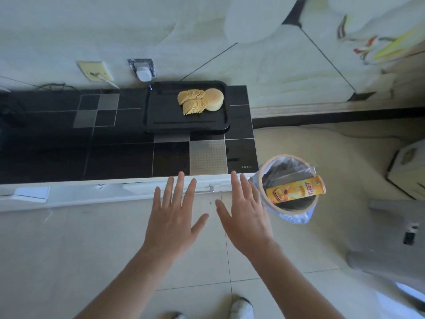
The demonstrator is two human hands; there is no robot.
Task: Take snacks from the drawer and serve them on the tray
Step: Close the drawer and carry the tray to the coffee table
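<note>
A black tray (pixel 165 118) sits on the dark tiled countertop near the wall. On it lie two fanned rows of potato chips (pixel 192 101) and a round pale cake (pixel 214 99) beside them. My left hand (pixel 173 212) and my right hand (pixel 245 210) hover side by side, palms down, fingers spread, in front of the white drawer front (pixel 138 188) below the counter edge. Neither hand holds anything. The drawer looks pushed in.
A bin (pixel 291 211) lined with a plastic bag stands right of the counter, with a yellow chip can (pixel 296 189) and clear wrappers lying in it. Wall sockets with a white plug (pixel 143 73) are behind the tray. A grey object (pixel 391 245) stands at right on the tiled floor.
</note>
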